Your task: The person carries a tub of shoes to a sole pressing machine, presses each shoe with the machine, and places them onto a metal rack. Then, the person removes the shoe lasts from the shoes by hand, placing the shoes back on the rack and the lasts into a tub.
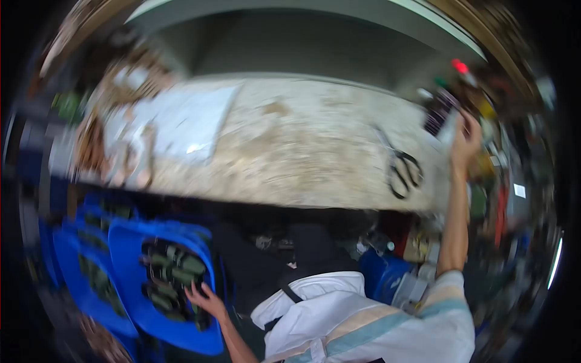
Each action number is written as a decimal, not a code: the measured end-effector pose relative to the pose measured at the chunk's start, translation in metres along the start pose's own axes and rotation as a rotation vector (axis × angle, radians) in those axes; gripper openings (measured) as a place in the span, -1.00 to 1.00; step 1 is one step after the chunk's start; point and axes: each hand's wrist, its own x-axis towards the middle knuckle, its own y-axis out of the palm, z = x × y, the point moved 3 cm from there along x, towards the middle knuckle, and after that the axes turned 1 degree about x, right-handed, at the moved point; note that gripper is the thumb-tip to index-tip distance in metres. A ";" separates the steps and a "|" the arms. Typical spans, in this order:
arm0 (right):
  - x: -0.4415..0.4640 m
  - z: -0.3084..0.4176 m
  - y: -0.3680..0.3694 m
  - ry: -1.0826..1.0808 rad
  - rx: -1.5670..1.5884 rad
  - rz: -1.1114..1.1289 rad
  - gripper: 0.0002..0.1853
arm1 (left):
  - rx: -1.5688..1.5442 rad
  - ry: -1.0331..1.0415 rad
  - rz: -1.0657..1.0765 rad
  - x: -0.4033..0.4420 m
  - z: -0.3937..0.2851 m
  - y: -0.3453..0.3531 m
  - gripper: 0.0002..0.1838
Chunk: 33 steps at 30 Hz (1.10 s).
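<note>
My left hand [207, 300] is at a blue plastic bin [130, 275], its fingers spread over the edge of a pile of dark green and black pieces [172, 269]. Their exact kind is too blurred to make out. At the right end of the workbench, my right hand [466, 140] is raised with bent fingers, close to a dark item with pale stripes [440, 114]. Motion blur hides whether it grips anything. Black-handled scissors [400, 169] lie on the bench to the left of that hand, apart from it.
The worn, pale workbench [302, 145] spans the view. A whitish sheet [187, 121] and blurred brown items [91, 142] lie at its left. Another blue bin [91, 266] with green pieces stands below. A blue container [384, 275] sits under the bench's right side, near cluttered shelving.
</note>
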 end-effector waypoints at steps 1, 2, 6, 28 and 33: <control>0.000 0.010 -0.009 0.001 0.170 0.065 -0.79 | 0.045 -0.094 -0.056 -0.050 -0.004 -0.023 -0.56; 0.001 0.016 -0.023 0.044 0.264 0.156 -0.77 | 0.044 -0.134 -0.030 -0.080 -0.044 -0.030 -0.57; -0.026 0.149 0.001 -0.304 0.074 0.754 -0.79 | -0.260 -0.507 0.308 -0.178 -0.088 0.053 -0.52; -0.438 0.291 0.227 -0.411 -0.336 2.137 -0.48 | -0.021 -1.565 0.109 -0.350 0.076 -0.079 -0.33; -0.516 0.259 0.271 -0.229 -0.498 2.084 -0.28 | -0.556 -1.905 -0.088 -0.391 0.183 -0.017 -0.19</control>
